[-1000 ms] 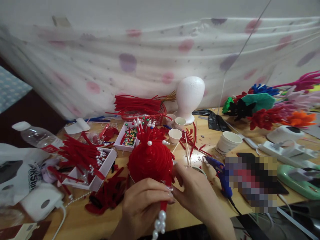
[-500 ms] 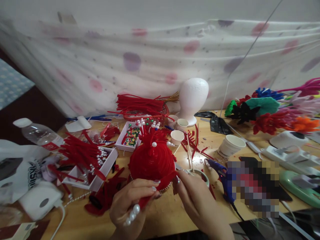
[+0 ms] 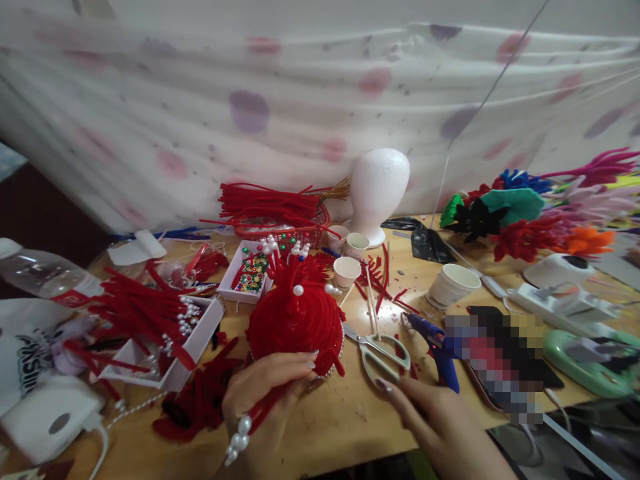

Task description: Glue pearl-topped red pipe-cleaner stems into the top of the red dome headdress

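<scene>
A rounded red chenille headpiece (image 3: 287, 323), edged with small pearls and topped with beaded stems, sits at the front middle of the table. My left hand (image 3: 267, 390) is closed on its near edge, fingers over the rim. A red chenille stem (image 3: 265, 408) ending in white pearls (image 3: 240, 437) passes through that hand's grip. Another short red end (image 3: 339, 362) sticks out at the headpiece's right. My right hand (image 3: 435, 417), fingers stretched out, is at the handles of pale green scissors (image 3: 387, 353), which lie on the table; whether it touches them is unclear.
A blue glue gun (image 3: 435, 343) lies right of the scissors, near a paper cup (image 3: 454, 287). Left are a white box of red stems (image 3: 193, 347) and a box of beads (image 3: 245, 273). Behind stand a white foam head (image 3: 380, 193) and a basket of red stems (image 3: 280, 230).
My right hand has let go of the headpiece's edge and moved down and right to the scissors. My left hand keeps its hold. The view has shifted slightly.
</scene>
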A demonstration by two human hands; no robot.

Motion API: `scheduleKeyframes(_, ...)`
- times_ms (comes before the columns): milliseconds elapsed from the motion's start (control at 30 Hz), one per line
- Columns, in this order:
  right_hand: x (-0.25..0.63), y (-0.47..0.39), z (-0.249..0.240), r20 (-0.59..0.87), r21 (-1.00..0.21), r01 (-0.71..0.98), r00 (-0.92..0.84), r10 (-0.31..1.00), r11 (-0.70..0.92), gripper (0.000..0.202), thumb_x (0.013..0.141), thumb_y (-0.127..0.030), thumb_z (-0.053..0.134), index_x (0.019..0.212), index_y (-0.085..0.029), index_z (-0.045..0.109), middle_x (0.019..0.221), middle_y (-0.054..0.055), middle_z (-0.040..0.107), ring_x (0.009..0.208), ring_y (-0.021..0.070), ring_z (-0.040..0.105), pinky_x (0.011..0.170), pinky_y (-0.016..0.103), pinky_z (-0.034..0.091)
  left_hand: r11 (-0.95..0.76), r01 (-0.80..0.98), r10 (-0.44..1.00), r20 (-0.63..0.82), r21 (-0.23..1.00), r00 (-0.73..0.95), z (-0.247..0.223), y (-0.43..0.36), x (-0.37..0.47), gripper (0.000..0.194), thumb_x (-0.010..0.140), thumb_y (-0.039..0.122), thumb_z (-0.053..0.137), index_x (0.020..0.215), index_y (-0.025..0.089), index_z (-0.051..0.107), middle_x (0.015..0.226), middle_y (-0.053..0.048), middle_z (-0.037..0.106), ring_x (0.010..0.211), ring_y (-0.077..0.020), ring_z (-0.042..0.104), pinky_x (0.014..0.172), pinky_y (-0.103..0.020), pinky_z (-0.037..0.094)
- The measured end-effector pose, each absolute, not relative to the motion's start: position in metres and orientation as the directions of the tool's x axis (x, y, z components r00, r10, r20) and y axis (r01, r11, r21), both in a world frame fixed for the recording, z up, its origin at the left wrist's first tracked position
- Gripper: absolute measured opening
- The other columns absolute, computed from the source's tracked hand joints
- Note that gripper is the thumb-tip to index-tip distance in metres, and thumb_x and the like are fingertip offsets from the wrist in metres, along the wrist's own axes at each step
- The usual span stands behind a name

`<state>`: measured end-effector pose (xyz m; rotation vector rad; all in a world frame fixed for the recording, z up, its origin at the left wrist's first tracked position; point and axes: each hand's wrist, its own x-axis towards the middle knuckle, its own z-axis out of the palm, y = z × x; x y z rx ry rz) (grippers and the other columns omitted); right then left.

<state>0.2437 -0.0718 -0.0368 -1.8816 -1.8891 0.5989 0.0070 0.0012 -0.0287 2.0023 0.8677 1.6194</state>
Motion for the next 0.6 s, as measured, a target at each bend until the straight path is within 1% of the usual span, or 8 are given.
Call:
scheduleKeyframes(67,0.275,-0.086,-0.051,-0.042,-0.500,0.835,0.243,0.969,-0.231,0.049,0.091,-0.060,0.042,0.065,-0.023,0.060,0.052,0.002,0.062,0.047,0.0181,0.062,0.047,0.026,0.045,-0.723,0.224,0.687,0.715,0.654,0.128,-0.030,0.003,0.004,0.019,0.078,0.005,0.072,0.087,0.021,0.072,0.086,0.001,0.077,0.075,-0.0126,0.074,0.072,-0.020,0.061)
scheduleKeyframes(100,0.288,-0.091,-0.057,-0.003,-0.439,0.825,0.394,0.919,-0.356,0.050,0.087,-0.066,0.045,0.068,-0.023,0.061,0.054,0.003,0.063,0.047,0.0199,0.062,0.045,0.027,0.045,-0.719,0.226,0.690,0.714,0.657,0.119,-0.031,0.005,0.003,0.019,0.078,0.005,0.073,0.086,0.022,0.072,0.085,0.001,0.076,0.074,-0.0119,0.073,0.072,-0.020,0.060)
scheduleKeyframes(167,0.305,-0.090,-0.068,0.161,-0.370,0.791,0.571,0.805,-0.487,0.058,0.079,-0.075,0.047,0.080,-0.020,0.066,0.075,0.011,0.070,0.067,0.0287,0.069,0.056,0.036,0.051,-0.698,0.214,0.711,0.697,0.684,0.091,-0.030,0.006,0.004,0.017,0.078,0.005,0.073,0.083,0.022,0.071,0.083,0.002,0.075,0.073,-0.0108,0.072,0.071,-0.019,0.059)
scheduleKeyframes(233,0.311,-0.077,-0.077,0.261,-0.335,0.802,0.584,0.769,-0.495,0.070,0.077,-0.080,0.040,0.090,-0.017,0.069,0.089,0.017,0.071,0.086,0.0361,0.067,0.069,0.044,0.051,-0.666,0.183,0.744,0.663,0.723,0.083,-0.029,0.007,0.006,0.017,0.077,0.006,0.072,0.082,0.022,0.071,0.083,0.003,0.074,0.073,-0.0105,0.071,0.071,-0.018,0.058)
scheduleKeyframes(333,0.311,-0.053,-0.083,0.235,-0.337,0.802,0.579,0.781,-0.493,0.070,0.077,-0.079,0.036,0.077,-0.018,0.071,0.074,0.016,0.069,0.077,0.0360,0.065,0.065,0.043,0.048,-0.619,0.104,0.785,0.613,0.778,0.085,-0.028,0.004,0.008,0.016,0.075,0.007,0.074,0.079,0.022,0.071,0.081,0.004,0.074,0.071,-0.0101,0.070,0.069,-0.017,0.057)
scheduleKeyframes(400,0.309,-0.043,-0.081,0.181,-0.395,0.771,0.599,0.780,-0.500,0.060,0.077,-0.072,0.042,0.067,-0.019,0.069,0.062,0.014,0.066,0.066,0.0327,0.063,0.057,0.039,0.045,-0.592,0.062,0.806,0.590,0.804,0.045,-0.030,0.003,0.006,0.015,0.074,0.008,0.074,0.076,0.023,0.073,0.079,0.003,0.073,0.070,-0.0103,0.069,0.068,-0.017,0.056)
scheduleKeyframes(467,0.304,-0.044,-0.074,0.141,-0.525,0.695,0.640,0.755,-0.491,0.054,0.077,-0.068,0.048,0.065,-0.019,0.068,0.057,0.012,0.065,0.061,0.0306,0.064,0.050,0.035,0.044,-0.575,0.030,0.818,0.575,0.818,-0.006,-0.033,0.003,0.002,0.014,0.072,0.008,0.076,0.073,0.023,0.074,0.078,0.002,0.073,0.070,-0.0111,0.068,0.068,-0.018,0.056)
scheduleKeyframes(600,0.287,-0.069,-0.054,0.166,-0.789,0.548,0.626,0.762,-0.278,0.044,0.079,-0.060,0.059,0.086,-0.018,0.071,0.077,0.011,0.073,0.073,0.0297,0.069,0.048,0.031,0.050,-0.468,-0.220,0.880,0.473,0.856,-0.029,-0.041,0.011,-0.009,0.015,0.068,0.009,0.080,0.071,0.023,0.075,0.075,0.000,0.071,0.067,-0.0108,0.067,0.064,-0.017,0.056)
